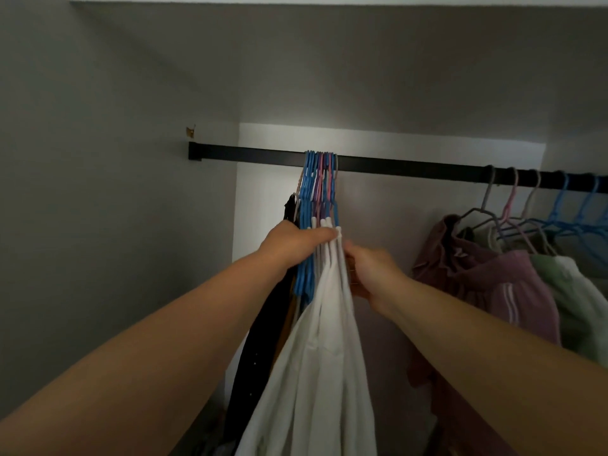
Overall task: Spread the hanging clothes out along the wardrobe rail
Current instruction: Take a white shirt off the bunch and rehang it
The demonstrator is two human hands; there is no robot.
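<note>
A black wardrobe rail runs from the left wall to the right edge. Several blue, purple and pink hangers are bunched tight on it left of the middle, carrying white garments and dark ones. My left hand is closed around the bunch at the hanger shoulders. My right hand sits against the bunch's right side, fingers curled on the outermost white garment; its fingertips are hidden. Further right, a mauve garment, a pale green one and others hang spaced apart on hangers.
The grey side wall closes off the rail's left end at its bracket. A small brass hook sits above the bracket. A bare stretch of rail lies between the bunch and the spaced clothes on the right.
</note>
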